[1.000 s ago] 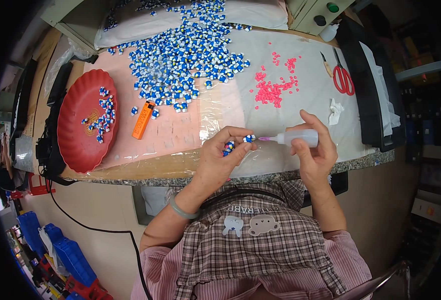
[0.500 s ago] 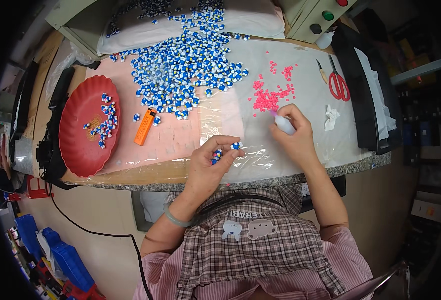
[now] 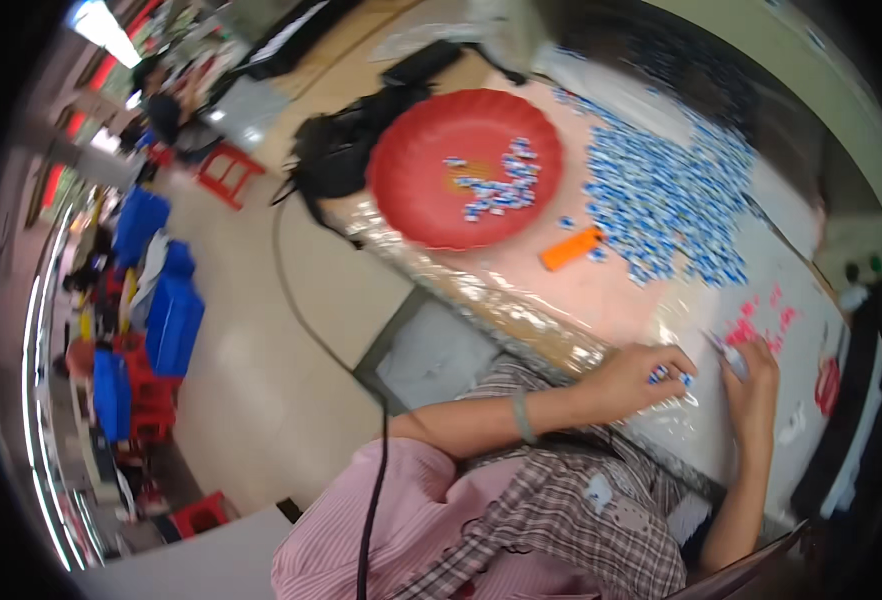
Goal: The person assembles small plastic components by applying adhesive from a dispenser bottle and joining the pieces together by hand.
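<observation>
My left hand (image 3: pixel 633 382) is closed around a few small blue-and-white pieces (image 3: pixel 659 374), one of them pinched at the fingertips. To its right, my right hand (image 3: pixel 756 385) grips a small white squeeze bottle (image 3: pixel 735 362) with a thin tip. The tip points up and left, apart from the pinched piece. Beyond the right hand, small pink pieces (image 3: pixel 747 325) are scattered on the pale sheet. A big spread of blue-and-white pieces (image 3: pixel 661 195) covers the table farther back. The picture is somewhat blurred, so fine detail on the pieces is lost.
A red scalloped bowl (image 3: pixel 406 205) holds several blue-and-white pieces. Beside it lies an orange lighter (image 3: pixel 569 250). Red-handled scissors (image 3: pixel 827 386) are at the right near a black tray (image 3: pixel 841 440). A black cable (image 3: pixel 373 480) hangs before me. Blue crates (image 3: pixel 173 320) and a red stool (image 3: pixel 229 172) stand left.
The view has swung left, bringing in more of the floor and room. My right hand has drawn the bottle's tip back from the pink pieces toward my left hand, which keeps its hold.
</observation>
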`<state>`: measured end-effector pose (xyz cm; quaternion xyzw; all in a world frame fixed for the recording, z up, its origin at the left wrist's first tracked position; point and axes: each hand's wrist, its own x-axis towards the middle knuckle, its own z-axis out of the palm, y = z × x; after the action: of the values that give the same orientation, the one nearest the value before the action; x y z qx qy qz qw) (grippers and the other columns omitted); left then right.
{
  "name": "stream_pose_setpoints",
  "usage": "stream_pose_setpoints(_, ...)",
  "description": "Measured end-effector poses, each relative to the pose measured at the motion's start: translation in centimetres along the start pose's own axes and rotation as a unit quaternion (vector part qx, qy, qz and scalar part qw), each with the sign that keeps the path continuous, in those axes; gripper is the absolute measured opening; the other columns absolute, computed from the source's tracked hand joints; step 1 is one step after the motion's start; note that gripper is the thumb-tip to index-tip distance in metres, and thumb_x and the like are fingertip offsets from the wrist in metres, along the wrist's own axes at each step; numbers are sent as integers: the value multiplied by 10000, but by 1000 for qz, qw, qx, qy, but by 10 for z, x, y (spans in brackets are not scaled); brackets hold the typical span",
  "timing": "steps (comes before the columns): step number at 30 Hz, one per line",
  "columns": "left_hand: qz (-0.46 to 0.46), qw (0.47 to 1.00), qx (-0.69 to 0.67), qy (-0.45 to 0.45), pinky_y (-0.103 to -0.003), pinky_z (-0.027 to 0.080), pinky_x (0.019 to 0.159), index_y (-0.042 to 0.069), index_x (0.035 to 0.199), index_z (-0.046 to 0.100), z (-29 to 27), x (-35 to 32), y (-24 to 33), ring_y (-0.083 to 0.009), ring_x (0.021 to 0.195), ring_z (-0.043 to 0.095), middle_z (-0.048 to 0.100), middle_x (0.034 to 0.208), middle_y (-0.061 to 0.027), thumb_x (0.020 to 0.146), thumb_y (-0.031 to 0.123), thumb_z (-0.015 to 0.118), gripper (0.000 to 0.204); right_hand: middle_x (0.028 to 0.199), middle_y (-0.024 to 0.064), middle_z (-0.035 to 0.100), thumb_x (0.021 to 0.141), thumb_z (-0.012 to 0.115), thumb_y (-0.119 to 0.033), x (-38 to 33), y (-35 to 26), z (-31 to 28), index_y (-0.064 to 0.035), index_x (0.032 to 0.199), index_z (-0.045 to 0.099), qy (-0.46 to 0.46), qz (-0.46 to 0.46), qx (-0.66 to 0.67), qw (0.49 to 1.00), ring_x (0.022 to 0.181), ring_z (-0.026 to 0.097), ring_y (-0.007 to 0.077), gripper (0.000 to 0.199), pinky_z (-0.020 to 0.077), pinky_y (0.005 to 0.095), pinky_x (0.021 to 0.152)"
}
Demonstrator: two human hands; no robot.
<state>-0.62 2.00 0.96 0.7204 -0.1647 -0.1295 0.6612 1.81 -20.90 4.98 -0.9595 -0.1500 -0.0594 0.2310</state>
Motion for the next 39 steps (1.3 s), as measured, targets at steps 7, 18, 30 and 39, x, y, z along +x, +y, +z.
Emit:
stream_pose_setpoints(7,12,998,-61,11,-331,505,692,49,1035,642,4,-5,7,-180,744,638,662,813,-76,837,133,706,225,857,180,566,760,695,10,-13,-4,2,54,867,553,25,20,-8,999,796,563,360,183,448,408,738)
stream_pose_setpoints(18,33,997,-65,0,-335,497,687,23,1024,629,-2,3,2,-183,728,631,649,792,-81,825,122,697,232,902,182,567,751,637,79,-10,-9,0,50,931,568,13,-12,47,999,846,564,355,195,446,406,776)
stream_pose_setpoints(30,38,996,-79,11,-336,485,671,9,1008,622,7,1,3,-174,711,620,624,742,-72,814,89,701,224,904,191,561,743,652,75,-5,6,-7,70,915,558,-46,12,28,998,840,566,376,197,446,415,771)
stream_pose_setpoints(39,10,1000,4,-16,-324,515,789,59,1091,656,0,1,1,-198,883,666,697,949,-115,873,171,687,247,910,191,642,735,728,-35,-13,4,-5,37,948,642,-6,13,39,999,849,625,357,240,481,389,767)
